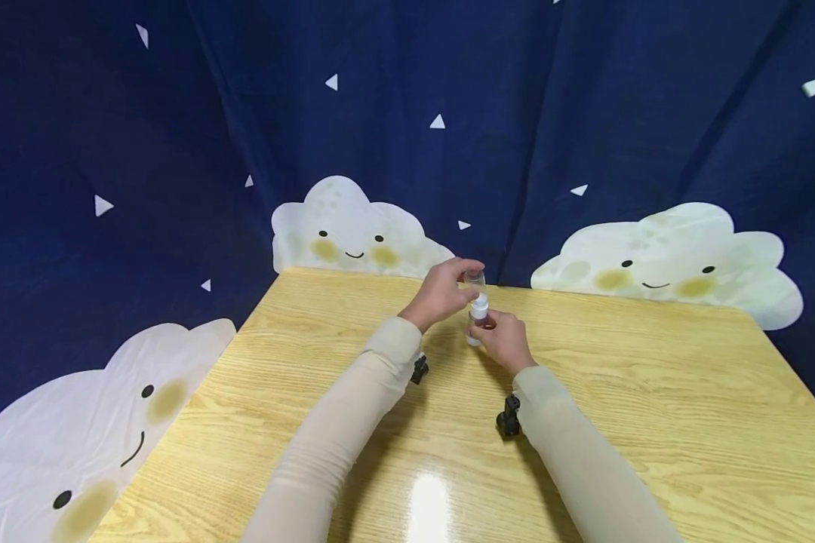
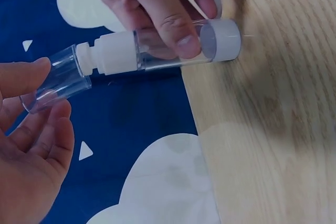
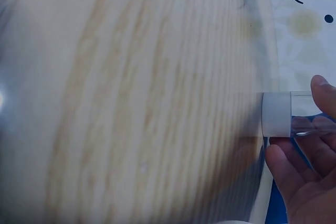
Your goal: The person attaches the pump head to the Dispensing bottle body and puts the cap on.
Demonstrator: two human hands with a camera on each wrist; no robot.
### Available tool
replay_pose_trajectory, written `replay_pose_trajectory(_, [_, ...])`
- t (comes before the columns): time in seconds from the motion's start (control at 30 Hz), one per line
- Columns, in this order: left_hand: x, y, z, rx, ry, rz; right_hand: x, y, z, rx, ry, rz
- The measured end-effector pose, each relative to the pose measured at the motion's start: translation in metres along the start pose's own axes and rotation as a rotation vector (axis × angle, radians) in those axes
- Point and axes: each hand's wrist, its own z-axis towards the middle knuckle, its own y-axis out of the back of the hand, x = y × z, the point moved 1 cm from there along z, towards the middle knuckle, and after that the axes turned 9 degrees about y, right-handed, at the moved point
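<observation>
A slim, clear bottle point(image 1: 478, 310) with a white collar and white base stands roughly upright near the far edge of the table. My right hand point(image 1: 507, 341) grips its transparent body between thumb and fingers. The white base point(image 3: 276, 114) shows below that hand in the right wrist view; whether it touches the tabletop I cannot tell. Above, my left hand point(image 1: 441, 292) pinches a clear cap point(image 2: 60, 74) by its closed end. The cap's open rim is right at the white pump top point(image 2: 86, 59), in line with the bottle.
Both hands work over a light wood-grain table point(image 1: 618, 392). Behind it hangs a dark blue curtain point(image 1: 394, 90) with white triangles and smiling clouds point(image 1: 353, 234). Small black cameras point(image 1: 508, 418) are strapped under both wrists.
</observation>
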Motion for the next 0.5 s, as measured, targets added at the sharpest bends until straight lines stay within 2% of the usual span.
replay_pose_trajectory(0.27, [0.004,-0.007,0.003,0.014,-0.008,0.025,0.002,0.001,0.0,0.012,-0.023,0.014])
replay_pose_trajectory(0.5, [0.009,-0.011,0.003,0.08,0.015,0.033,0.003,0.001,-0.002,0.024,-0.05,0.028])
